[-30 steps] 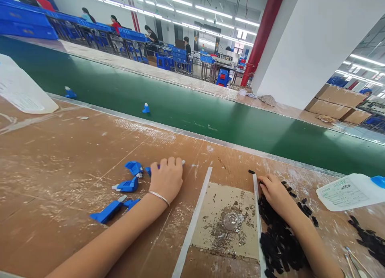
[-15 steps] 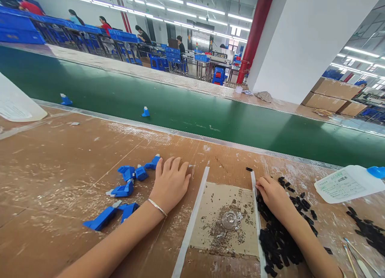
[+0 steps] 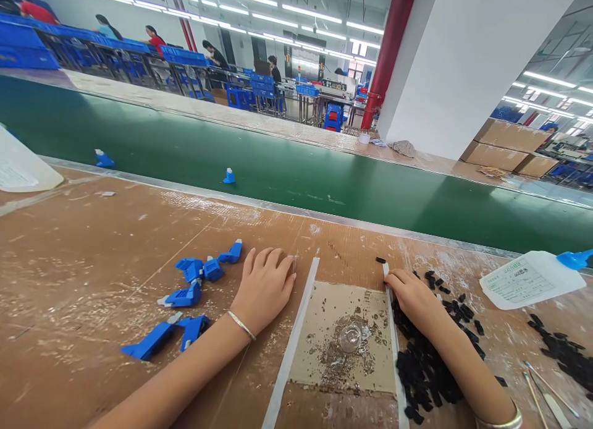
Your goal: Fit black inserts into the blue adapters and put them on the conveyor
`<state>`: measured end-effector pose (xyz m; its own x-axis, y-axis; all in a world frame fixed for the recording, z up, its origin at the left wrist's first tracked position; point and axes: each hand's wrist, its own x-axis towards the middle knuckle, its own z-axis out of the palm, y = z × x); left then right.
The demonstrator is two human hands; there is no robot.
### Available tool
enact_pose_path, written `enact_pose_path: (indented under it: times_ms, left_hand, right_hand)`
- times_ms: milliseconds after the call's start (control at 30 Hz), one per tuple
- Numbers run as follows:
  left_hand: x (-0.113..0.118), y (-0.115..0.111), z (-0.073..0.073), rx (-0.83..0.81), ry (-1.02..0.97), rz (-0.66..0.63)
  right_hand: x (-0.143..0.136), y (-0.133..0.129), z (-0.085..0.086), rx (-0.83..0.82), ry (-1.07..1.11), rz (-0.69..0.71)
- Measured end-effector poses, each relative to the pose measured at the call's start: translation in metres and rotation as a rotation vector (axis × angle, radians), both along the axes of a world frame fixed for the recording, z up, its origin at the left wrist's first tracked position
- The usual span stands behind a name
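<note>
My left hand (image 3: 265,285) rests palm down on the brown tabletop with its fingers spread, holding nothing. Beside it on the left lie several blue plastic parts (image 3: 183,297) with pale tips. My right hand (image 3: 412,294) is at the right-hand white tape strip (image 3: 389,305), fingers bent and tips pressed together; whatever they hold, if anything, is hidden. Under and around that forearm spreads a pile of small black pieces (image 3: 424,370). Between my hands is a cardboard sheet (image 3: 315,336), wet-looking and spotted, with a small clear round dish (image 3: 351,338) on it.
A green conveyor belt (image 3: 287,163) runs across beyond the table, carrying blue parts (image 3: 229,176). A white glue bottle (image 3: 530,280) lies at right, above more black pieces (image 3: 565,348), cotton swabs (image 3: 551,389) and tweezers (image 3: 553,407). Another white bottle (image 3: 28,163) is at left.
My right hand has shifted slightly left, its fingertips now over the tape strip. The blue parts on the belt have moved a little to the right. My left hand stays spread on the table.
</note>
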<state>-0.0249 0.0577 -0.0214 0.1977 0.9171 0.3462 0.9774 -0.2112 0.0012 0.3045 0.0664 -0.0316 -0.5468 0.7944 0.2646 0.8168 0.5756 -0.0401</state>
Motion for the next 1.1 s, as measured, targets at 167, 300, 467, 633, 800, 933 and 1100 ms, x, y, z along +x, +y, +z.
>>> enact_pose_path:
  times_ms: [167,300,467,633,800,933,1100]
  left_hand:
    - [0.0,-0.001,0.0,0.007,-0.001,-0.007]
    - [0.0,-0.002,0.0,0.006,-0.002,-0.016]
    - [0.001,-0.003,0.001,0.007,0.001,-0.026]
    - [0.001,-0.003,0.001,-0.001,-0.012,-0.033]
    - [0.001,-0.002,-0.001,-0.012,-0.034,-0.038]
    - [0.0,-0.001,-0.001,-0.018,-0.047,-0.04]
    - [0.0,-0.001,-0.001,-0.027,-0.045,-0.038]
  right_hand:
    - [0.002,-0.003,0.002,-0.027,0.142,0.041]
    - [0.0,-0.01,0.012,-0.042,0.268,-0.054]
    - [-0.014,-0.012,0.013,-0.074,0.364,-0.263]
    - [-0.025,-0.009,0.008,-0.14,0.334,-0.385]
    - [-0.027,-0.006,0.014,-0.226,0.265,-0.433]
    - [-0.022,-0.003,0.021,-0.292,0.221,-0.389]
    - [-0.017,0.001,0.023,-0.316,0.251,-0.309]
